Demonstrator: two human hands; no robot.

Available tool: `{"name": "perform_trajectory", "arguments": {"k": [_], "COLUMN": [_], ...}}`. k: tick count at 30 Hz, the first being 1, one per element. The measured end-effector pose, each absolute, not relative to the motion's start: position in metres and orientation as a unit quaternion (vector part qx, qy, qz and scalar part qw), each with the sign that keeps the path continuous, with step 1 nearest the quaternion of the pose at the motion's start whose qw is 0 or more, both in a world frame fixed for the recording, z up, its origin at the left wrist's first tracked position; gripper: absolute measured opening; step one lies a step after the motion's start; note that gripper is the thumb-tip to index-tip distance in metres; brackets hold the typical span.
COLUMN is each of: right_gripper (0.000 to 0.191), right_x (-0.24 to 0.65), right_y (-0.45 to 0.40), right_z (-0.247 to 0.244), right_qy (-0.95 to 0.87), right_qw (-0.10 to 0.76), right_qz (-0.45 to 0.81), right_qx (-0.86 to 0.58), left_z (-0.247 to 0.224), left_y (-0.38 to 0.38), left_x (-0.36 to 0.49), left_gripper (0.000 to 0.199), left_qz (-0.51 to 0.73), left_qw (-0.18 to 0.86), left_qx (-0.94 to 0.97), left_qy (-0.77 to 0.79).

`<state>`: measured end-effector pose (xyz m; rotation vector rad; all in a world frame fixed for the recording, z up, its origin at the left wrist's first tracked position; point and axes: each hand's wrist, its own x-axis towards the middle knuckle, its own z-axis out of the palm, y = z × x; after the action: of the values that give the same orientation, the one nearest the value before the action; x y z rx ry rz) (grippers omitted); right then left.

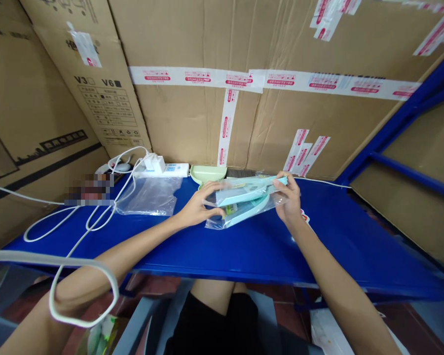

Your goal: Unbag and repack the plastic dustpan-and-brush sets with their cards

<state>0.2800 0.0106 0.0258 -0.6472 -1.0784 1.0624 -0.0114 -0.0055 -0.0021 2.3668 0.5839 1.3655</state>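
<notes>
Between my two hands, above the blue table, is a light-blue plastic item (240,195) in a clear plastic bag (215,224). Its two pale-blue layers spread apart toward the left; I cannot make out its exact kind. My left hand (202,204) grips the left end, with fingers above and thumb below. At the right end, my right hand (288,197) pinches the item through the bag. Just behind them, against the cardboard, lies a pale-green dustpan-like piece (208,173), partly covered by my left hand. Grey bristles (242,173) show beside it.
A flat clear bag (148,197) lies left on the blue table (222,254). Behind it sits a white power strip (175,170) with a plugged-in charger (154,162). A white cable (85,323) loops over my left forearm. Cardboard walls (185,123) stand behind and left.
</notes>
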Motion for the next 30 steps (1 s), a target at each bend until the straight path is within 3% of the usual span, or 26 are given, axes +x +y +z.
{"name": "perform_trajectory", "arguments": {"k": [11, 19, 21, 26, 30], "right_gripper": [0.038, 0.038, 0.038, 0.037, 0.037], "right_x": [0.29, 0.292, 0.291, 0.294, 0.307], "right_y": [0.016, 0.019, 0.019, 0.018, 0.022], "right_z": [0.027, 0.024, 0.023, 0.026, 0.034], "right_qy": [-0.502, -0.487, -0.49, -0.519, -0.503], "right_qw": [0.682, 0.694, 0.692, 0.674, 0.709], "right_qz": [0.435, 0.441, 0.444, 0.427, 0.393], "right_qx": [-0.308, -0.293, -0.291, -0.307, -0.3], "left_z": [0.0, 0.005, 0.004, 0.005, 0.013], "left_y": [-0.002, -0.009, -0.01, -0.015, -0.015], "left_x": [-0.015, -0.017, -0.015, -0.012, -0.02], "left_gripper": [0.1, 0.091, 0.08, 0.03, 0.019], "left_qz": [0.449, 0.466, 0.463, 0.542, 0.594], "left_qw": [0.074, -0.067, -0.07, -0.046, -0.065], "left_qx": [0.871, 0.87, 0.872, 0.829, 0.773], "left_qy": [0.183, 0.148, 0.141, 0.127, 0.211]}}
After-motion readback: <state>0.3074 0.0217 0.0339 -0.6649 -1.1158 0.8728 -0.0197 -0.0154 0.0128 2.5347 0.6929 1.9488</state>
